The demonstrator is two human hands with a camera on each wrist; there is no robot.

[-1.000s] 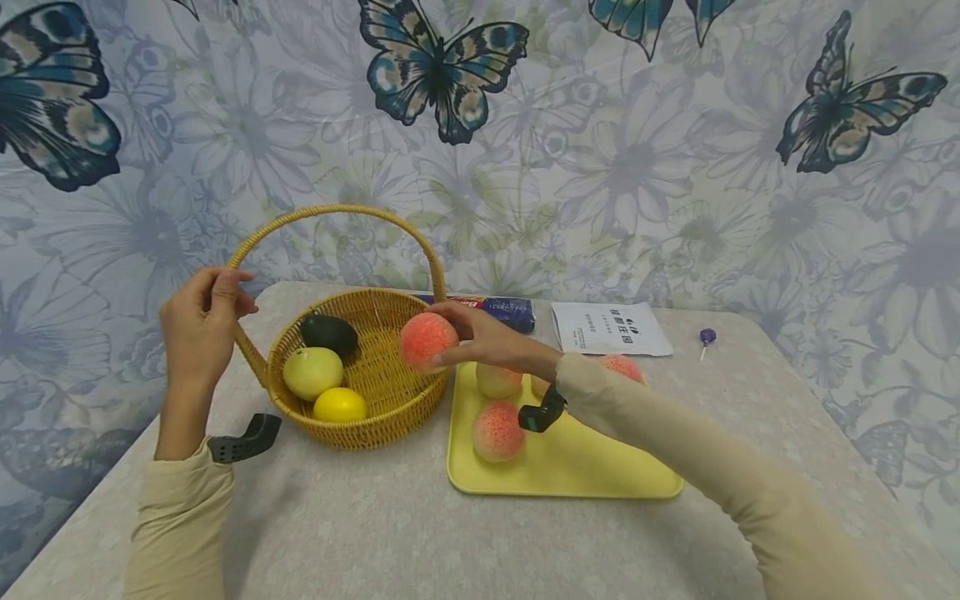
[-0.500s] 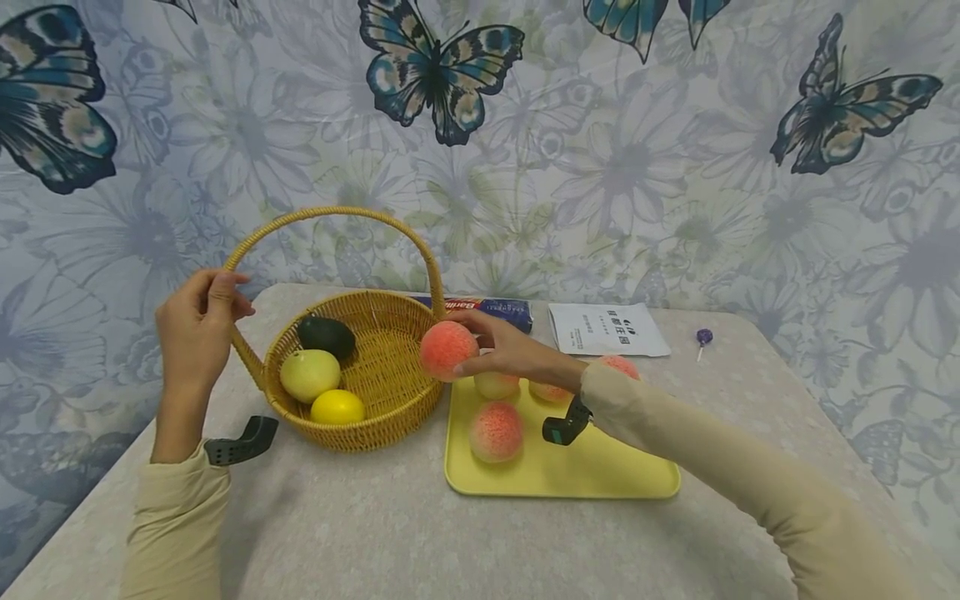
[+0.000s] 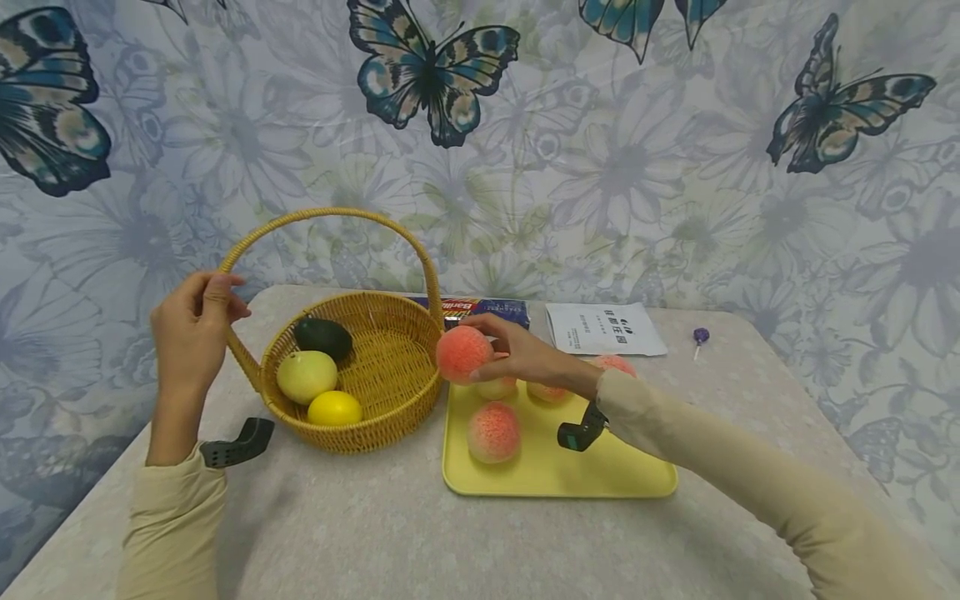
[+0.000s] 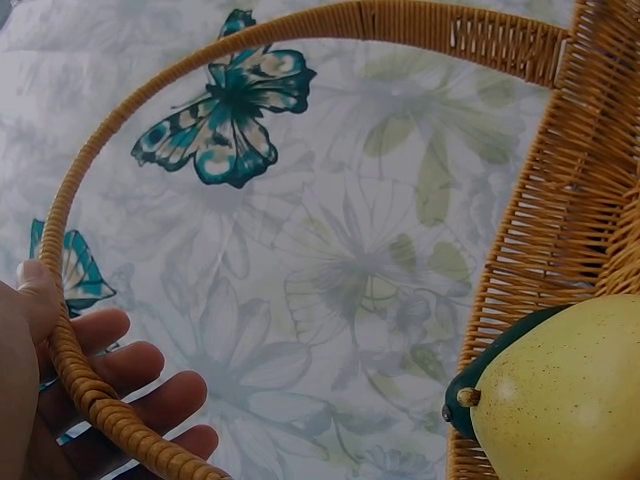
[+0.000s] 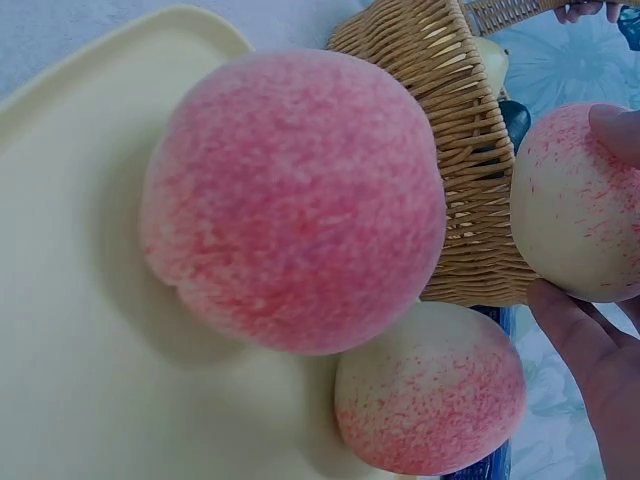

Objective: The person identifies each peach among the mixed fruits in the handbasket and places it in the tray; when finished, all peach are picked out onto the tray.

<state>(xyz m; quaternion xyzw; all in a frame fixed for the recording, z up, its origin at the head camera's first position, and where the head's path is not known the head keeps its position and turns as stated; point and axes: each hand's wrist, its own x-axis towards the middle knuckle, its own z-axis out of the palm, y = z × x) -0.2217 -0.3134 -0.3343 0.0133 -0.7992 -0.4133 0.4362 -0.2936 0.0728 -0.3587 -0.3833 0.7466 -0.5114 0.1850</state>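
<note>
My left hand (image 3: 191, 329) pinches the left side of the basket's arched handle (image 3: 330, 213); in the left wrist view the thumb and fingers lie on either side of the handle (image 4: 85, 385). In the yellow wicker basket (image 3: 390, 367) sit a dark green avocado (image 3: 323, 337), a yellow-green pear (image 3: 307, 377) and a lemon (image 3: 335, 409). My right hand (image 3: 528, 354) grips a peach (image 3: 462, 354) between thumb and fingers, beside the basket's right rim and above the tray's back left corner. On the yellow tray (image 3: 600, 479) lie several more peaches, one (image 3: 493, 432) near the front left.
Behind the basket and tray lies a blue spaghetti box (image 3: 495, 310), partly hidden. A white printed packet (image 3: 606, 328) is to its right, then a purple lollipop (image 3: 701, 337). A butterfly-patterned cloth (image 3: 637, 208) hangs behind the table.
The right hand has carried the peach rightward, from over the basket's right part to above the tray's left edge. The left hand keeps its hold on the handle. The head view has shifted slightly.
</note>
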